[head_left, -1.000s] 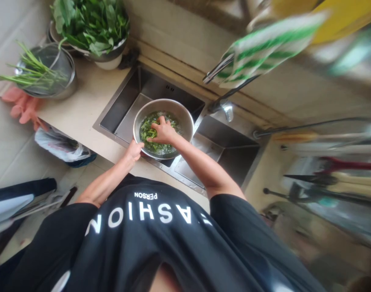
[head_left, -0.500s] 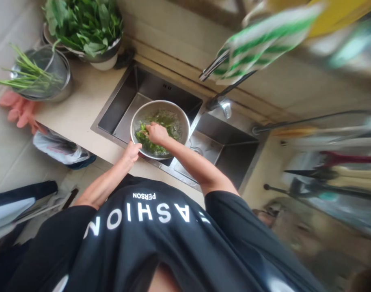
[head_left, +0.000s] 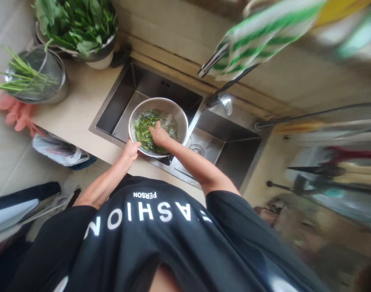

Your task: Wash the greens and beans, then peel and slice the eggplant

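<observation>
A metal bowl (head_left: 182, 115) of water tilts slightly over the left basin. Chopped green vegetables (head_left: 144, 132) float in it, with bubbles on the right side of the water. My left hand (head_left: 131, 149) is closed on the bowl's near left rim, thumb over the edge. Inside the bowl, my right hand (head_left: 160, 135) touches the greens, palm down. Its thumb and forefinger are apart, while the other fingertips are hidden by the hand and the water.
A double steel sink (head_left: 112, 106) surrounds the bowl, with a faucet (head_left: 226, 103) between its basins. Leafy greens (head_left: 78, 28) fill a colander at the back left. Green stems (head_left: 24, 77) lie in a metal pot. A striped cloth (head_left: 264, 38) hangs at the wall; knives (head_left: 313, 170) are at right.
My right hand has moved slightly right and its fingers have loosened. The greens have spread out in the water. My left hand keeps its hold on the rim.
</observation>
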`<action>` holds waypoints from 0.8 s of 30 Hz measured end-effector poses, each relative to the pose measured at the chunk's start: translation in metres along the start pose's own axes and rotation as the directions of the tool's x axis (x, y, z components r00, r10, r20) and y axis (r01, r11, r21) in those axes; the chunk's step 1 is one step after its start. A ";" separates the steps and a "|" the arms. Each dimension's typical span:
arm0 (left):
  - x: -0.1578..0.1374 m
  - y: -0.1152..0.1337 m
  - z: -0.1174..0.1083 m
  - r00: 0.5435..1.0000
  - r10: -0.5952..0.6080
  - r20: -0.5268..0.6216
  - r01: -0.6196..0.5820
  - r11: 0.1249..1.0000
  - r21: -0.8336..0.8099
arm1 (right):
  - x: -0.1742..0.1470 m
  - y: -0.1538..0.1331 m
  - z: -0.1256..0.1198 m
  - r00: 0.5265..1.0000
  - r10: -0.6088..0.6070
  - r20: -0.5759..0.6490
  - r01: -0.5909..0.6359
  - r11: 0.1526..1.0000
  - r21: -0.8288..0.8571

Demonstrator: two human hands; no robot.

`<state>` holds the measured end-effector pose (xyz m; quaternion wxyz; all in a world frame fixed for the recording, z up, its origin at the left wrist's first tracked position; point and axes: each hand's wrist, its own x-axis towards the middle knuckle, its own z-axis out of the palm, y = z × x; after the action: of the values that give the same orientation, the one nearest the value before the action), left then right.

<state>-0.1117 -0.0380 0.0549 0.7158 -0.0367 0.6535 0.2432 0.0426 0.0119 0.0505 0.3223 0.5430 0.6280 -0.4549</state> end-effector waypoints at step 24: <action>0.003 0.019 -0.007 1.000 0.026 0.002 -0.026 0.998 0.065 | 0.019 -0.032 -0.025 0.988 -0.038 -0.150 0.046 0.998 0.053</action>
<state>-0.1252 -0.0233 0.0559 0.7138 -0.0050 0.6611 0.2311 0.0094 0.0424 0.0501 0.2495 0.5711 0.6484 -0.4373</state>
